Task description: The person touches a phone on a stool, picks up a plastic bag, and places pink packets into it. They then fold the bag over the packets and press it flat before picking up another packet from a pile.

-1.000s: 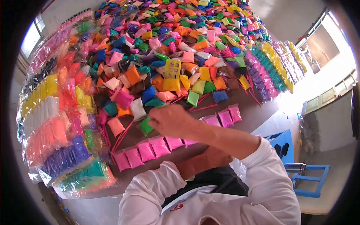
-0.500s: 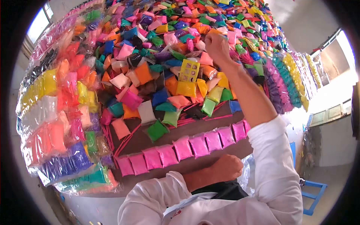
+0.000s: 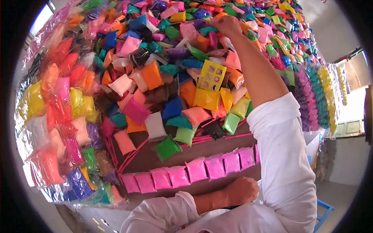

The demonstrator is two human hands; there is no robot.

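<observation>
My right hand reaches far over the heap of small coloured packets. Its fingers are bent together among packets at the back, and what they hold, if anything, is hidden. Near its fingertips lies a pale pink packet. My left hand is curled into a fist close to my body, and the inside of it does not show. Just beyond the fist runs a row of pink packets, side by side along the brown tabletop. My right sleeve covers the row's right end.
Clear bags of coloured packets are stacked on the left. More strips of packets hang at the right. A yellow printed card lies on the heap. Pink cords run under the packets. A blue frame stands low at the right.
My right hand has moved farther back and leftward over the heap. My left fist has stayed near the table's front. The whole view has shifted slightly with my head.
</observation>
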